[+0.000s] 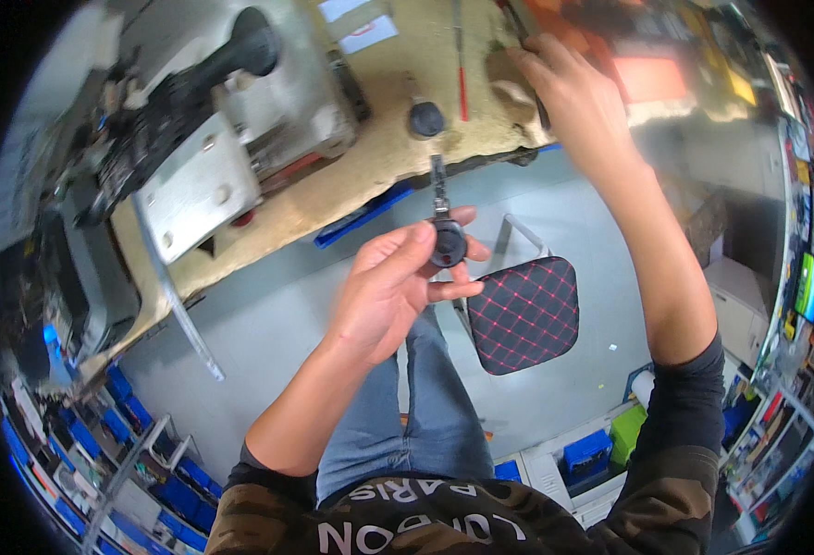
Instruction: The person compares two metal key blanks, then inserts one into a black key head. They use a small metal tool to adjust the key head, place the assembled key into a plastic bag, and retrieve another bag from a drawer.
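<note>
My left hand (384,287) is raised in front of the bench edge, thumb and fingers closed on a car key (449,245). The key has a round black head, and its blade points away from me. A second black-headed key (425,118) lies on the bench just beyond it. My right hand (573,97) reaches over the bench at the right, fingers curled by a dark, slim object; what they grip, if anything, is partly hidden. To its left lies a long thin tool with a red handle (463,94).
On the left of the bench (407,55) stands a metal machine (296,111) with a black lever knob (255,42). Orange boxes (649,79) sit at the far right. Below is a stool with a black quilted seat (524,314). Shelves with blue bins (180,486) line the lower left.
</note>
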Action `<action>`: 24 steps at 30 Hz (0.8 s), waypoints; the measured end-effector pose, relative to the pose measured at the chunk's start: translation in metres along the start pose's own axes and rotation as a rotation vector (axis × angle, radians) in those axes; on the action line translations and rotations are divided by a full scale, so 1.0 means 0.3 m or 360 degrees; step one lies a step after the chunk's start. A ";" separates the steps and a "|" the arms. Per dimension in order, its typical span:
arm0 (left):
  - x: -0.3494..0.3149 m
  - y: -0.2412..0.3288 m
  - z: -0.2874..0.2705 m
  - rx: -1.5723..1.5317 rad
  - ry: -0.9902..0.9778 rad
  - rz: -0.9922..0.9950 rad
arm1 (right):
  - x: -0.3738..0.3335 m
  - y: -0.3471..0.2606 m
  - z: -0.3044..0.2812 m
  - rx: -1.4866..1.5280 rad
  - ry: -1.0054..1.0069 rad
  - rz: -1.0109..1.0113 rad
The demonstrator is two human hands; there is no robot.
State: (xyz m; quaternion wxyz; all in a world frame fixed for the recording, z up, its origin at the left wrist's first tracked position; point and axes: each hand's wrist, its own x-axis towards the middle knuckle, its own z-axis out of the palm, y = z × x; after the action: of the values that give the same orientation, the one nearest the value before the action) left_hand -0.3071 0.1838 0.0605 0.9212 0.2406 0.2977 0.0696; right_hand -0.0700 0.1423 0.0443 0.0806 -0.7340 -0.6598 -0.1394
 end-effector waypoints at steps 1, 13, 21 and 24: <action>-0.019 0.005 0.004 0.0006 0.0004 0.0024 | 0.030 -0.013 0.009 -0.0039 -0.0167 0.0117; -0.280 0.060 0.023 -0.0249 0.0125 0.0278 | -0.163 -0.572 -0.429 0.2085 -0.0233 0.1417; -0.612 0.020 -0.116 -0.0336 0.0297 0.0348 | -0.165 -0.941 -0.486 0.2570 -0.0399 0.1508; -0.699 0.026 -0.213 -0.0301 0.0369 0.0364 | -0.141 -1.082 -0.457 0.2845 -0.0567 0.1725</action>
State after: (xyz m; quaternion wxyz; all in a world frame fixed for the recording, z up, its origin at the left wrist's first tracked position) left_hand -0.5147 0.1594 0.1271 0.8853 0.1755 0.3648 0.2288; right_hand -0.4090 0.0987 0.1397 0.5448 -0.6139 -0.1094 0.5607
